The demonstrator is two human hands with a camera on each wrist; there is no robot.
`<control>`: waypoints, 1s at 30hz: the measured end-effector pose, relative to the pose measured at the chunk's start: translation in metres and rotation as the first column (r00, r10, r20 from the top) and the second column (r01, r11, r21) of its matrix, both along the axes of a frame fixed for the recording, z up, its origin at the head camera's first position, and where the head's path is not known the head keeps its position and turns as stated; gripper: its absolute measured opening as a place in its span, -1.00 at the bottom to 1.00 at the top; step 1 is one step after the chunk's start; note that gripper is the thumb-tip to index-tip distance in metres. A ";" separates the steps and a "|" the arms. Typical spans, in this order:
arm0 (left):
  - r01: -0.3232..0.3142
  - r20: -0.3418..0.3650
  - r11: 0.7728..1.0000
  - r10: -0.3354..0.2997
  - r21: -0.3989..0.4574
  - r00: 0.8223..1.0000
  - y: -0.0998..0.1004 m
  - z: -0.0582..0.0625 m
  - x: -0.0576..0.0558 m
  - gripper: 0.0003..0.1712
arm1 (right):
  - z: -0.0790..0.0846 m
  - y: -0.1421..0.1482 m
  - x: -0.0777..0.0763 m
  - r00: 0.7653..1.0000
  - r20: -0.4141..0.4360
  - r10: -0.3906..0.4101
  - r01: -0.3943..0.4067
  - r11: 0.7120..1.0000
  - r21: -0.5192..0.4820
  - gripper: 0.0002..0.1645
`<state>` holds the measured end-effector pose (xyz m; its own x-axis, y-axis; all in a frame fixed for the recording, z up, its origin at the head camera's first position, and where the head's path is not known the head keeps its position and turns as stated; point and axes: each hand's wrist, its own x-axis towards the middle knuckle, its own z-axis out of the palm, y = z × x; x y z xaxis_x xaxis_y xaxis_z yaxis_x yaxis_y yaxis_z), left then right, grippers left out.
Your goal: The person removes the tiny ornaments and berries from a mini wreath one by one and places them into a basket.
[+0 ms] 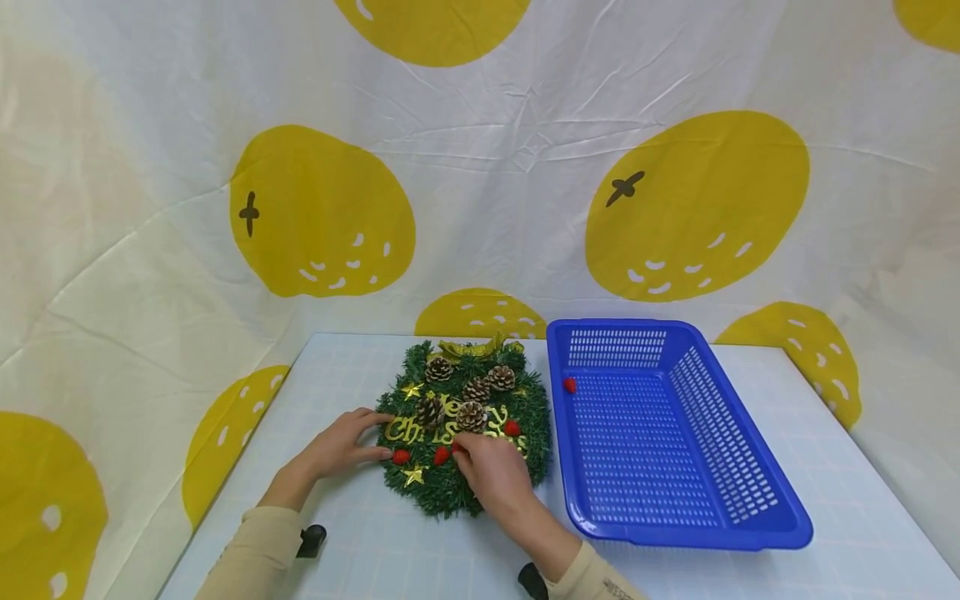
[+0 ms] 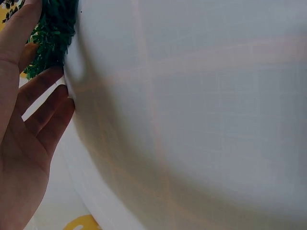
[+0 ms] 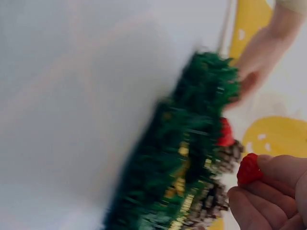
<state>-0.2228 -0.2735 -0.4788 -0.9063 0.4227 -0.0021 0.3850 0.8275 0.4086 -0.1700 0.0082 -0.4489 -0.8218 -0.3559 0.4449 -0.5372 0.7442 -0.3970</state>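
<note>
A green Christmas wreath [image 1: 442, 500] lies on the table, with gold lettering [image 1: 405, 430], gold stars [image 1: 413, 476] and several pine cones [image 1: 472, 417]. My right hand [image 1: 498, 475] is over its lower front, pinching a small red berry [image 3: 249, 168] between thumb and fingers, just clear of the wreath in the right wrist view. Other red berries [image 1: 441, 456] sit on the wreath. My left hand [image 1: 337, 446] rests at the wreath's left edge, fingers fairly straight and thumb beside a berry [image 1: 401, 457]. In the left wrist view, some fingertips [image 2: 60, 91] lie along the table edge of the greenery.
A blue plastic basket [image 1: 772, 533] stands right beside the wreath, with one red berry [image 1: 570, 385] at its left inner side. A light checked cloth covers the table [image 1: 375, 558]. Behind hangs a white curtain [image 1: 495, 233] printed with yellow fruit.
</note>
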 end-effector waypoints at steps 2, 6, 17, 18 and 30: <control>0.000 -0.001 1.000 0.000 -0.004 1.000 0.000 0.000 0.000 -0.28 | 0.009 0.000 0.001 1.000 0.008 0.000 0.000 1.000 -0.015 -0.89; -0.004 0.001 1.000 0.004 -0.005 1.000 -0.001 0.001 0.001 -0.28 | 0.030 0.004 0.003 0.998 0.057 0.006 -0.001 0.996 -0.085 -0.77; -0.013 0.008 1.000 0.013 -0.003 1.000 0.000 -0.001 0.000 -0.27 | 0.092 0.030 -0.007 0.993 0.114 -0.013 0.052 0.938 -0.343 -0.69; -0.018 0.014 1.000 0.018 -0.006 1.000 -0.001 -0.001 -0.001 -0.27 | 0.096 0.032 -0.009 0.994 0.111 -0.026 0.063 0.936 -0.346 -0.68; -0.001 -0.006 1.000 0.001 -0.004 1.000 -0.002 -0.001 -0.001 -0.28 | 0.121 0.060 -0.034 0.989 0.093 -0.117 0.143 0.921 -0.361 -0.68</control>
